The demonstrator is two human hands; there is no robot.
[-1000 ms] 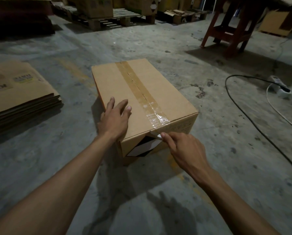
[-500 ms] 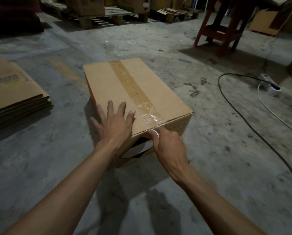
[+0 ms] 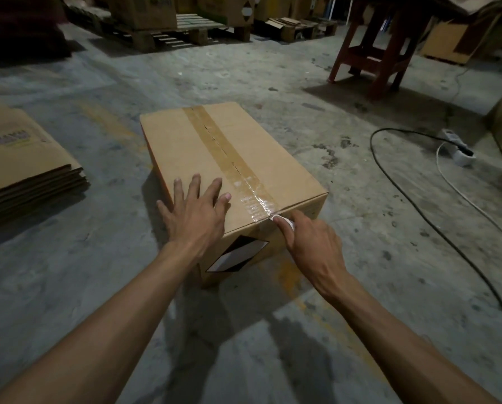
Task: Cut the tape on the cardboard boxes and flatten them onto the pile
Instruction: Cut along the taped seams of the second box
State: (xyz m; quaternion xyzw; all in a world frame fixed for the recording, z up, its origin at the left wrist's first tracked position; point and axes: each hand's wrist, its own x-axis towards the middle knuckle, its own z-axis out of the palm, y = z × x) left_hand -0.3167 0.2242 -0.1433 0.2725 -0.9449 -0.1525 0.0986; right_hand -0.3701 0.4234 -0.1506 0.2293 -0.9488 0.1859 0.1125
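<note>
Sitting on the grey concrete floor (image 3: 360,258), the closed brown cardboard box (image 3: 273,158) has its strip of glossy brown packing tape (image 3: 229,158) running along the top seam to the near edge. The right hand (image 3: 314,243), fingers curled around a small white cutter (image 3: 283,221), has moved up from the box's front face a second ago and now has the tip at the tape's near end, right on the top edge. The left hand (image 3: 194,211) has spread its fingers wider and lies flat on the lid, steadying it. The cut looks about to begin, with the stack of flattened brown cardboard sheets (image 3: 25,158) waiting well apart to the left.
</note>
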